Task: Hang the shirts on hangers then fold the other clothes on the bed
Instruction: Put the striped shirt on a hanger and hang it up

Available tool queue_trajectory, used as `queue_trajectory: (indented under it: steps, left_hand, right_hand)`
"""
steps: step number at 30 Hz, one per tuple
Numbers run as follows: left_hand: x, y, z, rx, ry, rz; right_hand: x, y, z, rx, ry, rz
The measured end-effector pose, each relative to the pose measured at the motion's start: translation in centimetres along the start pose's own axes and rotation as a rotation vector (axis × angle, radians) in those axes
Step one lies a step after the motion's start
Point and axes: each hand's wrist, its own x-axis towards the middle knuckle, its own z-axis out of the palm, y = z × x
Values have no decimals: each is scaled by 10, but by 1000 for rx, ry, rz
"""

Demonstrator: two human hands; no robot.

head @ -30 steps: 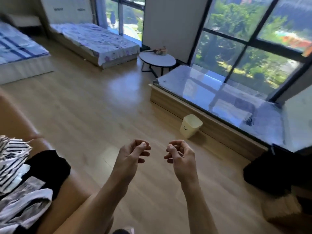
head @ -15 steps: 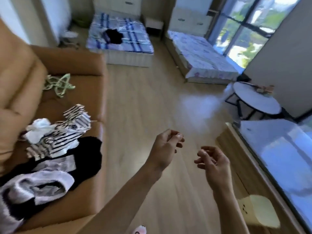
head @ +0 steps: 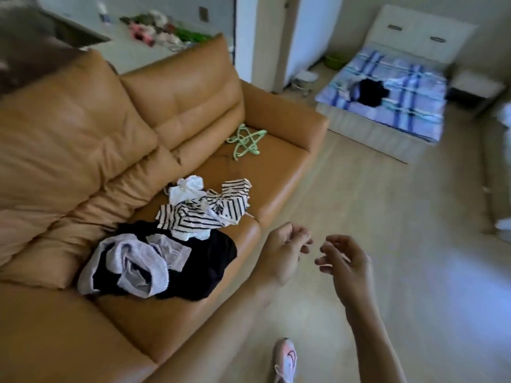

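Nearby: clothes heap [head: 171, 252] on sofa [head: 179, 98], green hangers [head: 246, 142] beyond; left hand [head: 284, 252], right hand [head: 348, 261] loosely curled, empty.

Sofa [head: 179, 87] tan-orange, left half of frame. Hangers [head: 246, 143] mint green, upper centre. Shirt [head: 204, 214] black-and-white striped, centre; white garment [head: 188, 186] just above. Black garment [head: 204, 266] and pale grey garment [head: 138, 261], lower left. Bed [head: 414, 106] blue-white plaid, upper right, with black clothing [head: 372, 92]. Shoe [head: 286, 360] pink-white, bottom.

soft daylight, slight motion blur, wide-angle bending at the edges.
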Motion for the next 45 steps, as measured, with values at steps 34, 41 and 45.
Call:
queue_trajectory:
  steps: [34, 41, 45]
  left_hand:
    - [473, -106, -206, -234, 1012, -485]
    - [517, -249, -252, 37, 1103, -799]
    - [533, -323, -265, 45, 1191, -1022]
  right_hand:
    - [499, 51, 398, -425, -1034, 129]
    - [523, 164, 480, -521, -1173, 222]
    - [544, 212, 493, -570, -1227, 244]
